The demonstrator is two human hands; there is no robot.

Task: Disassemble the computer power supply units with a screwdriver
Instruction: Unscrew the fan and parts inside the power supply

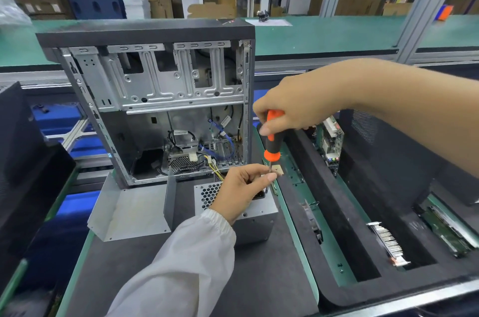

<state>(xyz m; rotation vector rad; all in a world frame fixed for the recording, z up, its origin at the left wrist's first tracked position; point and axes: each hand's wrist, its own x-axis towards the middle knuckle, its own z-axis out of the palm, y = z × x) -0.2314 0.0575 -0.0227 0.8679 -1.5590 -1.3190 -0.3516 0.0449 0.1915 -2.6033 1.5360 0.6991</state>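
A grey metal power supply unit (255,218) with a honeycomb vent stands on the dark mat in front of the open computer case (160,98). Yellow and black wires run from it into the case. My right hand (298,106) grips the orange-and-black handle of a screwdriver (272,145), held upright with its tip at the unit's top right corner. My left hand (241,189) rests on top of the unit, and its fingertips pinch the screwdriver's metal shaft near the tip. The screw itself is hidden by my fingers.
A bent grey metal cover (134,210) lies left of the unit. To the right, a black foam tray (331,233) holds a circuit board (330,143), a heatsink (388,244) and another board (451,231). A black case panel (23,161) stands at the left.
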